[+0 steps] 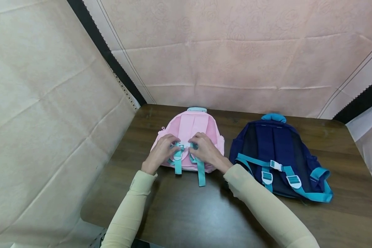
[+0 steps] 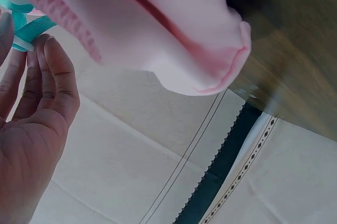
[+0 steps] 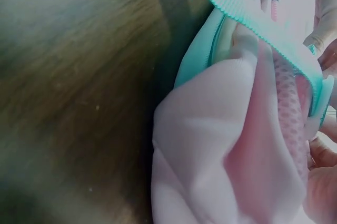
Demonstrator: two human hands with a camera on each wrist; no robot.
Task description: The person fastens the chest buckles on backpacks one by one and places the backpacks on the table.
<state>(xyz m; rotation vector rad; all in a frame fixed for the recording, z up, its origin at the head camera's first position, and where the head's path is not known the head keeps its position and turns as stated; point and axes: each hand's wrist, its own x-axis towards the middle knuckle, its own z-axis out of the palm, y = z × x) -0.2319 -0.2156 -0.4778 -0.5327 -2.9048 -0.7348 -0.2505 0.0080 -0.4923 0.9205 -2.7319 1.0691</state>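
Observation:
A small pink backpack (image 1: pixel 185 124) lies on the table with its strap side up. My left hand (image 1: pixel 161 151) pinches a teal strap (image 1: pixel 178 165) at its left; in the left wrist view the fingertips meet the teal webbing (image 2: pixel 36 28) beside a white plastic piece. On the other side, my right hand (image 1: pixel 207 148) pinches the right teal strap (image 1: pixel 201 174). Between the hands shows a white buckle (image 1: pixel 186 144), partly hidden by fingers. The strap ends hang down towards the table's front. In the right wrist view, the pink fabric (image 3: pixel 210 145) covers part of the fingers.
A navy backpack (image 1: pixel 266 137) lies to the right, close to my right forearm, its blue straps joined by a white buckle (image 1: pixel 276 165). The brown wooden table (image 1: pixel 186 213) meets a pale cloth backdrop (image 1: pixel 235 69) behind and a cloth side at left.

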